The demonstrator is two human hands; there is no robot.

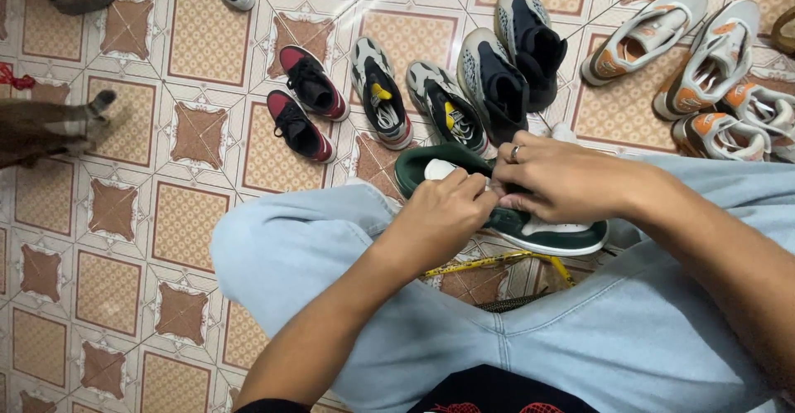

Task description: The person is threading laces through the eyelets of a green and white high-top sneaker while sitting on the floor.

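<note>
A dark green and white sneaker [542, 232] rests across my lap, toe pointing left. My left hand [439, 218] pinches at its laces near the white tongue. My right hand [563, 177], with a ring on one finger, grips the upper of the same sneaker from the right. Both hands meet over the lace area, which hides most of the shoe's top. My legs in light blue jeans [298, 247] frame the shoe.
Pairs of shoes lie on the tiled floor ahead: red and black [302, 102], grey with yellow [414, 102], black and grey high ones [513, 57], white and orange [704, 65]. A cat [50, 127] stands at the left. A yellow racket frame [497, 264] lies under my legs.
</note>
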